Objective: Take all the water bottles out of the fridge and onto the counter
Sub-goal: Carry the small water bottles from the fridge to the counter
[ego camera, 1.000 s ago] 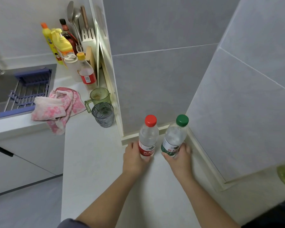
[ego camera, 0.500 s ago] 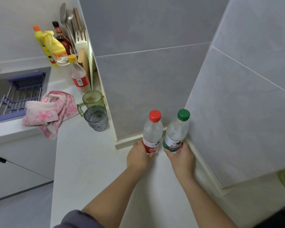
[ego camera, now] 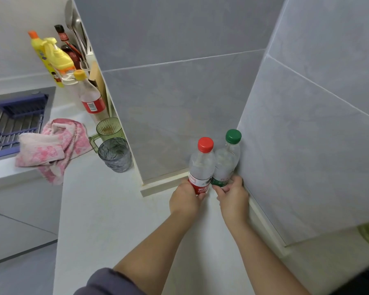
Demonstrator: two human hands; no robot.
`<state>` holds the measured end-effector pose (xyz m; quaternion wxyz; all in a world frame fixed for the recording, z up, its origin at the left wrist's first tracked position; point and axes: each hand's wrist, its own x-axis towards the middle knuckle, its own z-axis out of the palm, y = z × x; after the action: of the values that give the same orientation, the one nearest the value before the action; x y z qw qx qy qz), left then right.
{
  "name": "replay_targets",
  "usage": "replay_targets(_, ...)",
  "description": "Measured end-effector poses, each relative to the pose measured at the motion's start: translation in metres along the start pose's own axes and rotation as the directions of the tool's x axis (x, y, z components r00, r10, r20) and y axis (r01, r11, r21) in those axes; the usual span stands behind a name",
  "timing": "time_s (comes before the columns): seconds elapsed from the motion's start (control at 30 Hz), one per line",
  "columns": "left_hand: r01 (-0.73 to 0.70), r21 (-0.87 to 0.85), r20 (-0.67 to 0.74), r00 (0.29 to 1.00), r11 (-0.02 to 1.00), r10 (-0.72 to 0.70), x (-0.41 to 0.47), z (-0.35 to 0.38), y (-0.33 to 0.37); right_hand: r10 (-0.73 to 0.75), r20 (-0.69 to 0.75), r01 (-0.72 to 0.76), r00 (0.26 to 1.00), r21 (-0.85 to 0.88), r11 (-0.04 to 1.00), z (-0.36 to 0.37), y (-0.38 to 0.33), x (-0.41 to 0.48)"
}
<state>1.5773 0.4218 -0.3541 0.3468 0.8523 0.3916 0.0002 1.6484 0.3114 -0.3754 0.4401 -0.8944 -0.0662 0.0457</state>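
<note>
Two clear water bottles stand upright, touching each other, in the tiled corner of the white counter [ego camera: 107, 209]. The red-capped bottle [ego camera: 201, 165] has a red label, and my left hand [ego camera: 184, 199] grips its lower part. The green-capped bottle [ego camera: 227, 158] with a green label stands right against the right wall; my right hand [ego camera: 232, 196] holds its base with curled fingers. The fridge is out of view.
A grey glass [ego camera: 115, 155] and a green mug [ego camera: 109, 130] stand by the wall edge. A pink towel [ego camera: 51, 145] lies at the sink [ego camera: 19, 116] with its blue rack. Yellow cleaner bottles [ego camera: 53, 58], a sauce bottle [ego camera: 90, 96] and utensils stand behind.
Both hands have pushed the two bottles farther back into the wall corner, and the bottles now touch. The view has shifted to the left.
</note>
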Motion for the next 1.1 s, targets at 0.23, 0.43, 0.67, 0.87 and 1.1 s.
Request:
replay_targets(0.23,0.011,-0.046,0.006,1.0,0.999,-0.011,-0.0015,0.0037,0.0038,-0.01,-0.003,0.01,1.0,-0.008,1.0,-0.0006,0.002,0.0017)
replay_targets(0.43,-0.035,-0.095,0.004,0.999,0.995,0.036,-0.0049,0.0,0.0017,-0.038,-0.037,0.038,0.999,-0.018,0.999,-0.0037,-0.0015,-0.003)
replay_targets(0.67,-0.018,-0.075,0.026,0.999,0.997,0.02,-0.0022,-0.0002,0.0055,-0.039,-0.037,0.038,0.999,-0.043,0.998,-0.0018,-0.0041,0.0003)
replay_targets(0.87,-0.037,-0.092,0.022,0.999,0.995,0.04,-0.006,-0.0013,0.0037,-0.033,-0.025,0.032,0.999,-0.032,0.999,-0.0052,-0.0048,-0.0039)
replay_targets(1.1,-0.018,-0.082,0.032,0.999,0.996,0.021,-0.0016,0.0016,0.0031,-0.046,-0.02,0.045,0.999,-0.062,0.997,-0.0035,-0.0054,-0.0028)
